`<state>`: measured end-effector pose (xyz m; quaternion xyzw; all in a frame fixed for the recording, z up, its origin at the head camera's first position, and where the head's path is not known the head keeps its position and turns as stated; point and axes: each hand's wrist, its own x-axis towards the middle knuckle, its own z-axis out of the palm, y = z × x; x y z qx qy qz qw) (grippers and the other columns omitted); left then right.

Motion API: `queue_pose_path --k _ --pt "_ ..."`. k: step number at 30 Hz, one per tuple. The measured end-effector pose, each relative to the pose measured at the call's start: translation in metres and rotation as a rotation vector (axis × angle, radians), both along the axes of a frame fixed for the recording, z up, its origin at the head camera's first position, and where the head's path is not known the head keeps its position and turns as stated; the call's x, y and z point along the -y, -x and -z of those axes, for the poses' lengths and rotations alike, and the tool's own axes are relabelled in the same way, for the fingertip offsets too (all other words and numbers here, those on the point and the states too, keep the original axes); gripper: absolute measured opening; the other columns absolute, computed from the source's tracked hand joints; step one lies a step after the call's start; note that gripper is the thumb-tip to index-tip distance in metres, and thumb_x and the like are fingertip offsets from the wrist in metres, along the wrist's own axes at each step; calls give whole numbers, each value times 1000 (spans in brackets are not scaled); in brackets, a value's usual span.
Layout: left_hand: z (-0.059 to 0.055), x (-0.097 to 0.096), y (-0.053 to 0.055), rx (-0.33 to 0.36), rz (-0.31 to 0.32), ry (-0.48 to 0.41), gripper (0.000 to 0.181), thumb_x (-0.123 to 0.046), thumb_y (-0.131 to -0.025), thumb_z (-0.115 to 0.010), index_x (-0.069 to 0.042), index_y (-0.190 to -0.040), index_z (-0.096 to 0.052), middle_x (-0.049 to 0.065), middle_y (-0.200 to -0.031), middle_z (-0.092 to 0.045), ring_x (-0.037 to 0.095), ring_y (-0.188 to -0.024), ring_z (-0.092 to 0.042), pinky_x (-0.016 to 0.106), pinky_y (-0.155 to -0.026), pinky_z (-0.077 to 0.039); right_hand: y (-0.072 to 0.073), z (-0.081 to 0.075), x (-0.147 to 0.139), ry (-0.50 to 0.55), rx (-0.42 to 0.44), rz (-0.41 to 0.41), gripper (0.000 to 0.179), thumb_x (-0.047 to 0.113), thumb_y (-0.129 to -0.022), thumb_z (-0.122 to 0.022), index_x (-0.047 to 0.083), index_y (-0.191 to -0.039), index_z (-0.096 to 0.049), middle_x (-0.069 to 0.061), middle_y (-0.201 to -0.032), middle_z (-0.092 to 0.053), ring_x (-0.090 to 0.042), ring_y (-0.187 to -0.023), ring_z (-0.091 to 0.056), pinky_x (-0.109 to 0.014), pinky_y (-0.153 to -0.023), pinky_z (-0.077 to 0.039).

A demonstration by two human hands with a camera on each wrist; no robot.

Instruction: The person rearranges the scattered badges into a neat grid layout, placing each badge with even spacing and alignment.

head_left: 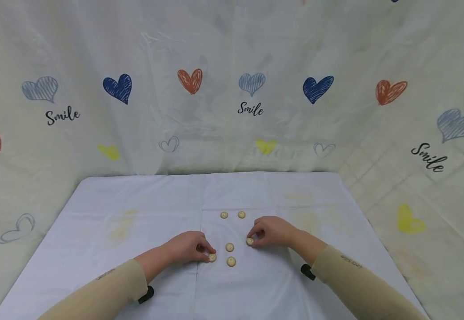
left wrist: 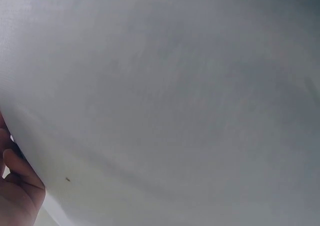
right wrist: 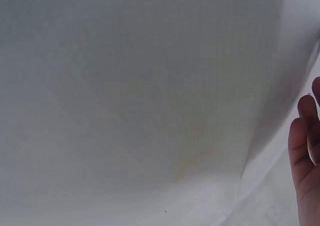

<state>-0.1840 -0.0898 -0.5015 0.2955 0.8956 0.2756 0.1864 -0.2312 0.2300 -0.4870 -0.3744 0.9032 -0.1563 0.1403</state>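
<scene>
On the white cloth lie small round beige discs, each with faint marks at its middle, like wooden buttons. My left hand [head_left: 190, 247] pinches one disc [head_left: 212, 258] between thumb and fingers, low over the cloth. Another disc [head_left: 250, 241], farther right, is pinched by my right hand [head_left: 273, 232]. Between the hands two discs sit one behind the other, the nearer disc [head_left: 231, 262] and the farther disc [head_left: 230, 247]. Farther back a left disc [head_left: 224, 215] and a right disc [head_left: 242, 214] lie side by side. Both wrist views show only part of each hand, without the discs.
A white cloth [head_left: 168, 195] with creases and faint yellow stains covers the table. Behind it hangs a pale curtain [head_left: 216, 40] printed with hearts and "Smile". A dark wrist device shows beneath the left sleeve [head_left: 108, 284] and the right sleeve [head_left: 356, 280].
</scene>
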Motion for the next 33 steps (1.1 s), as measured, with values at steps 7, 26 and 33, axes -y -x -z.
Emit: queue_pose_path --k 7,26,33 --pt "0 1 -1 -11 6 9 22 -28 -82 -82 -29 -104 -80 -18 -79 -56 1 -74 -51 24 -70 -44 1 -9 0 4 -5 13 22 34 -83 -81 26 -103 -80 17 -78 -57 -2 -72 -51 -25 -70 -45" --pt "-4 1 1 -15 19 -5 22 -27 -82 -82 -25 -104 -80 -17 -79 -56 2 -73 -51 23 -69 -44 23 -22 -15 -14 -31 164 21 35 -86 -77 26 -105 -79 16 -77 -56 -7 -73 -52 -30 -71 -45" --pt "-2 1 0 -8 18 -6 22 -27 -83 -82 -26 -104 -80 -17 -78 -55 2 -73 -50 23 -69 -44 35 -22 -31 8 6 272 23 28 -85 -79 22 -107 -79 10 -76 -58 -10 -70 -51 -31 -67 -44"
